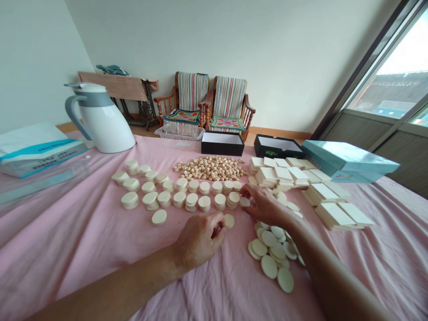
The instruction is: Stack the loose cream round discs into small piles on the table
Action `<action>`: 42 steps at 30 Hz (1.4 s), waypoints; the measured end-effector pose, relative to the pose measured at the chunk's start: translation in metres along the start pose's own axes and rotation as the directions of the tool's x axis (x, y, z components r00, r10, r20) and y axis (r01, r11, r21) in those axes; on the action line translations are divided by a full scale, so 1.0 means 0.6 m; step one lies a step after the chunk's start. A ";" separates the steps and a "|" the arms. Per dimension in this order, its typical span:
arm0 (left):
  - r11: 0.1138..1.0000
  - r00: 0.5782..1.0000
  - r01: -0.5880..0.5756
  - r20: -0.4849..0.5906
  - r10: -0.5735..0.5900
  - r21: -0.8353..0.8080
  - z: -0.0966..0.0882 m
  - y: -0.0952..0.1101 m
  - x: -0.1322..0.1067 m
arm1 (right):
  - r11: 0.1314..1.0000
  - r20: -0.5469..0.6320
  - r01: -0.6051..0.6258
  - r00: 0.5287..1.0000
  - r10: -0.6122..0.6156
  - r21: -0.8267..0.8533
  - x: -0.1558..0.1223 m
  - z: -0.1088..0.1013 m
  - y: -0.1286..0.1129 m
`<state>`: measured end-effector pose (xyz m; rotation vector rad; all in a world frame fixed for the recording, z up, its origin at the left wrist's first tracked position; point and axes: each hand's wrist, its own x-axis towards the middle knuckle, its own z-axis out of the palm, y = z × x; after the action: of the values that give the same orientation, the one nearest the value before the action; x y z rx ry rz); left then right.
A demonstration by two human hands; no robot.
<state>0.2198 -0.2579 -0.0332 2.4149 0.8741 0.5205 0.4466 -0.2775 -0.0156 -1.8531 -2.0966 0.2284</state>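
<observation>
My right hand [264, 204] reaches to the right end of the front row of stacks, its fingers and thumb closed around a pale round wooden disc [244, 202]. My left hand [200, 236] is curled low over the cloth, and whatever its fingers may hold is hidden. Beside its fingertips is another round disc [229, 221]. Short stacks of discs [191, 201] stand in two rows ahead of my hands, with a single disc [159, 217] in front at the left. A loose heap of discs [276, 249] lies under and beside my right forearm.
Behind the rows is a pile of small wooden pieces [214, 168]. Stacked rectangular pieces [282, 173] stand at the right. Two black boxes [222, 149], a clear tray [180, 133] and a light-blue box [351, 160] line the back. A white jug [109, 120] and a packet [36, 149] stand left.
</observation>
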 end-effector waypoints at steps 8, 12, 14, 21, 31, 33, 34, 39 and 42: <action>1.000 1.000 0.000 0.003 0.000 0.003 0.002 -0.001 0.000 | 1.000 -0.010 0.001 1.000 -0.001 -0.024 0.000 -0.001 -0.002; 1.000 1.000 0.004 0.012 -0.004 0.007 0.000 0.000 0.001 | 0.998 -0.008 -0.036 0.999 0.035 -0.053 0.000 -0.003 -0.004; 1.000 1.000 0.006 0.015 -0.006 0.005 -0.001 0.002 0.001 | 0.997 -0.019 -0.061 0.998 0.060 -0.050 0.000 -0.004 -0.005; 1.000 1.000 0.012 0.016 -0.012 0.008 -0.001 0.001 0.000 | 0.984 -0.035 -0.134 0.991 0.130 -0.114 -0.001 -0.006 -0.018; 1.000 1.000 0.015 0.018 -0.015 0.000 -0.002 0.003 0.001 | 0.987 -0.034 -0.082 0.996 0.078 -0.135 -0.004 0.002 -0.014; 1.000 1.000 0.017 0.023 -0.017 -0.001 -0.002 0.003 0.001 | 0.991 -0.052 -0.076 0.996 0.070 -0.113 -0.003 0.004 -0.014; 1.000 1.000 0.017 0.027 -0.017 -0.002 -0.002 0.003 0.001 | 0.992 -0.055 -0.065 0.997 0.060 -0.105 -0.003 0.005 -0.015; 1.000 0.999 0.012 0.030 -0.012 0.007 -0.004 0.005 0.001 | 0.998 -0.051 -0.020 0.999 0.017 -0.059 -0.002 -0.007 -0.010; 1.000 1.000 0.000 0.021 0.000 0.011 -0.005 0.005 0.001 | 0.997 -0.135 -0.074 0.988 0.071 -0.019 -0.005 -0.035 0.004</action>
<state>0.2203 -0.2585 -0.0289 2.4258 0.8703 0.4908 0.4565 -0.2821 0.0029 -1.9049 -1.9523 0.0930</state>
